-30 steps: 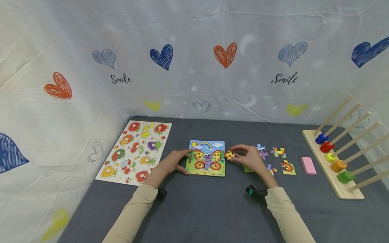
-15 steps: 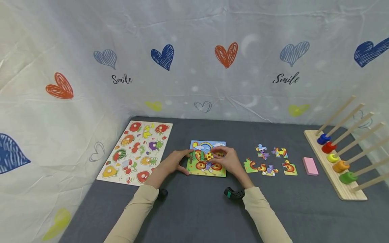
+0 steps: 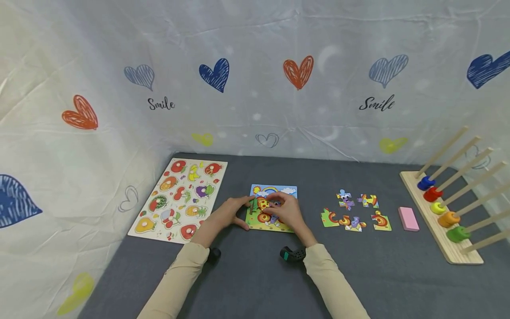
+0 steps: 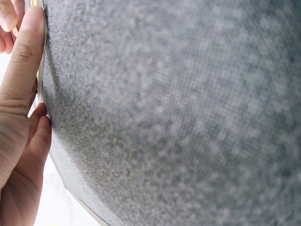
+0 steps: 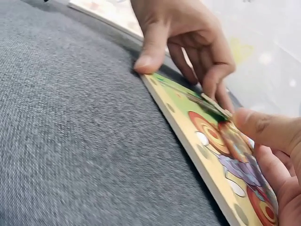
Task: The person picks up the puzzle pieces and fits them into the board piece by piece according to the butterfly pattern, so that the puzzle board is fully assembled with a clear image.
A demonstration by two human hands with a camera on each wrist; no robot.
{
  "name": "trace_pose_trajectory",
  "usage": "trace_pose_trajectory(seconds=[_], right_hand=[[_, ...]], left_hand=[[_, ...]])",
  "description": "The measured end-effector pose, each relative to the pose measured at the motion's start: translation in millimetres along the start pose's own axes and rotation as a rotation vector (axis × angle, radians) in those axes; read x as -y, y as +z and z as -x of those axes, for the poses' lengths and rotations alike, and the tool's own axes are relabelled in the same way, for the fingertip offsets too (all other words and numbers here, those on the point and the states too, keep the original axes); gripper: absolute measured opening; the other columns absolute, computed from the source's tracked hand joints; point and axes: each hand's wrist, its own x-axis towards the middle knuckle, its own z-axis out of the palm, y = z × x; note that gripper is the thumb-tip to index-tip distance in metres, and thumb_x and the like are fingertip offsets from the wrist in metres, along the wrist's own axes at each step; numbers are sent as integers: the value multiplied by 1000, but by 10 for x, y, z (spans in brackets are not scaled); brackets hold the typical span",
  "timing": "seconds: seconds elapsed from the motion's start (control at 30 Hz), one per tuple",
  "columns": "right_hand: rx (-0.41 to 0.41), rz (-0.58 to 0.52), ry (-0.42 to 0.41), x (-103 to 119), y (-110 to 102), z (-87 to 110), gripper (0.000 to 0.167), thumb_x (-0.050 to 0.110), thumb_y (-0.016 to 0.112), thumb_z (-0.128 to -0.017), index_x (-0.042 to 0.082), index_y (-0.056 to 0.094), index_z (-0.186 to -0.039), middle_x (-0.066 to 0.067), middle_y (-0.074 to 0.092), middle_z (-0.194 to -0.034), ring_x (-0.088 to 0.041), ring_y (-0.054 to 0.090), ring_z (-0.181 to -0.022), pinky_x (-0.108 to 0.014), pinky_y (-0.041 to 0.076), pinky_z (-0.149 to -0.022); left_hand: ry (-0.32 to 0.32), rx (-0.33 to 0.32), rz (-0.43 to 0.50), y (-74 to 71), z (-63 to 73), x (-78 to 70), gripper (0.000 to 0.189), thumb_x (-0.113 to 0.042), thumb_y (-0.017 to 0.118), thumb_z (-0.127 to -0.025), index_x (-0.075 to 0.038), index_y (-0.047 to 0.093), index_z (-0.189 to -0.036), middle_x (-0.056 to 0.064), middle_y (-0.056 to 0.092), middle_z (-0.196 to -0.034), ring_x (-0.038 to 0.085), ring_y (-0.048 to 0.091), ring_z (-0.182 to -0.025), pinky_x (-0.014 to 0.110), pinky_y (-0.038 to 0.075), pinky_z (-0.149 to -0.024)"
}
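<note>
The right hand (image 3: 287, 210) pinches a piece (image 3: 263, 203) over the left half of the board (image 3: 255, 223), thumb and fingers closed to its thickness; the left hand (image 3: 229, 212) has thumb and fingers spread wide apart, resting along the board's left edge with the thumb at its near left corner; the right wrist view alone shows the piece tilted, thin and edge-on, along with the board's pale, thick side; the left wrist view is mostly the grey woven cloth of the table (image 3: 255, 274); in the head view the right hand covers part of the board's butterfly picture; jigsaw-cut loose pieces (image 3: 381, 220) lie between the board and a pink block (image 3: 408, 219); the wooden rack (image 3: 438, 221), with upright rods and coloured rings, stands toward the table's right edge; the flat fruit board (image 3: 181, 221) lies by its far left corner.
</note>
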Motion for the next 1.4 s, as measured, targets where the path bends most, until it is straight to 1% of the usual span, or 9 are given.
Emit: trace_pose_trajectory(seconds=[0.13, 0.27, 0.47, 0.6, 0.8, 0.9, 1.13, 1.23, 1.4], right_hand=[[-12, 35, -11, 3, 43, -14, 31, 6, 83, -73, 2, 71, -102, -10, 71, -99, -23, 68, -91, -33, 57, -76], [-11, 66, -29, 23, 61, -20, 32, 5, 83, -72, 1, 71, -102, -10, 71, -101, -23, 68, -93, -31, 57, -78], [8, 17, -47, 28, 72, -6, 33, -1, 81, -73, -3, 69, -103, -15, 69, -106, -28, 66, -101, -28, 55, -83], [0, -4, -38, 29, 81, 5, 33, -1, 80, -74, -3, 69, -105, -15, 69, -108, -27, 65, -104, -27, 54, -84], [-31, 28, -61, 28, 98, 20, 34, -3, 81, -72, -3, 70, -104, -14, 70, -105, -26, 67, -102, -27, 55, -81], [-37, -11, -70, 31, 104, 33, 33, -5, 80, -72, -5, 70, -103, -18, 69, -105, -30, 66, -102, -32, 56, -82], [-40, 0, -22, 61, 94, 42, 32, -3, 80, -73, -2, 71, -103, -16, 69, -107, -27, 66, -103, -28, 55, -84], [-47, -17, -22, 55, 81, 41, 30, -3, 80, -74, -2, 71, -103, -15, 69, -105, -27, 66, -103, -28, 55, -84], [-92, -21, -61, 32, 44, 19, 26, -3, 78, -76, -3, 71, -101, -16, 69, -101, -30, 67, -99, -32, 56, -83]], left_hand=[[16, -9, -14, 5, -4, 0, 89, -29, 85, -68, -2, 44, -142, 11, 65, -118, 27, 56, -117, 42, 43, -101], [27, -21, -21, 15, -12, 9, 89, -29, 86, -67, -1, 45, -141, 10, 65, -116, 26, 58, -114, 41, 45, -100], [28, -31, -11, 32, -27, 34, 90, -28, 87, -66, 0, 44, -141, 9, 65, -115, 24, 59, -113, 39, 44, -100], [31, -31, -12, 32, -18, 36, 90, -28, 87, -66, 0, 44, -141, 10, 65, -115, 25, 59, -113, 40, 45, -100], [29, -24, -12, 40, -16, 42, 90, -28, 86, -67, -1, 44, -141, 10, 65, -116, 25, 59, -114, 40, 44, -100], [23, -21, -7, 43, -13, 39, 90, -28, 86, -67, -1, 44, -141, 10, 65, -116, 25, 58, -115, 40, 44, -101], [14, -18, -3, 32, -4, 28, 90, -29, 86, -67, -1, 43, -142, 10, 65, -117, 25, 58, -115, 40, 44, -101], [16, -19, -8, 28, -6, 25, 90, -28, 86, -67, -1, 43, -142, 10, 65, -116, 25, 58, -114, 40, 44, -100], [24, -22, -15, 23, -10, 12, 91, -27, 86, -67, 0, 43, -142, 11, 64, -115, 26, 59, -113, 40, 45, -99]])
